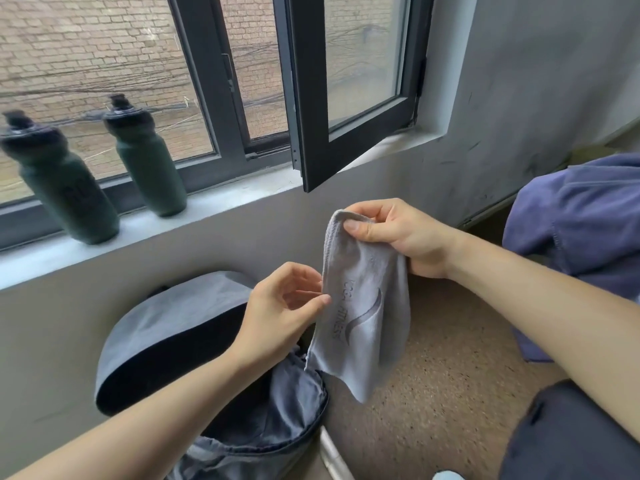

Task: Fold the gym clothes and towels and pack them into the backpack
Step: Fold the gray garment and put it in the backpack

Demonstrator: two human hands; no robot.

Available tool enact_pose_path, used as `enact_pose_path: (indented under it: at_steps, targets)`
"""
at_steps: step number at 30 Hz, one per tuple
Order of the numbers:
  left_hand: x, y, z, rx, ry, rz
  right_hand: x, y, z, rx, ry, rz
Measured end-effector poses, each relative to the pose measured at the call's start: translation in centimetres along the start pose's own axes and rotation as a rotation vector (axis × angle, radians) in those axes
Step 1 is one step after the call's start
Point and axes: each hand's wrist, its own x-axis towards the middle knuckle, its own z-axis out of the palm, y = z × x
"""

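Right hand point(401, 237) pinches top corner of soft grey microfibre towel point(363, 306) with printed logo, hanging above open dark fabric backpack point(166, 341). Left hand point(280, 313) fingers loosely curled, touching towel's stitched edge.

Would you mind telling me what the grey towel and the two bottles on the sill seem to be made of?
The grey towel looks like thin microfibre: it hangs limp, with stitched edges and a printed logo. The two bottles seem to be soft matte plastic in dark green with black caps, though the blur leaves that open.
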Motion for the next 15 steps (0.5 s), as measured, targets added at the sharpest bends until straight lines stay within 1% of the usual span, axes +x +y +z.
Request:
enact_pose_path:
  at_steps: [3, 6, 12, 15]
  targets:
    - [0.1, -0.8, 0.2, 0.036, -0.140, -0.040, -0.1, -0.3, 0.0, 0.010, -0.024, -0.025]
    - [0.3, -2.0, 0.4, 0.178, -0.237, -0.046, -0.3, -0.9, -0.1, 0.003, -0.046, -0.038]
    - [0.6, -4.6, 0.4, 0.462, -0.236, -0.059, -0.5, -1.2, -0.6, -0.001, -0.118, -0.020]
    - [0.8, -5.2, 0.0, 0.552, -0.216, -0.050, -0.6, -1.0, -1.4, -0.043, -0.086, -0.027]
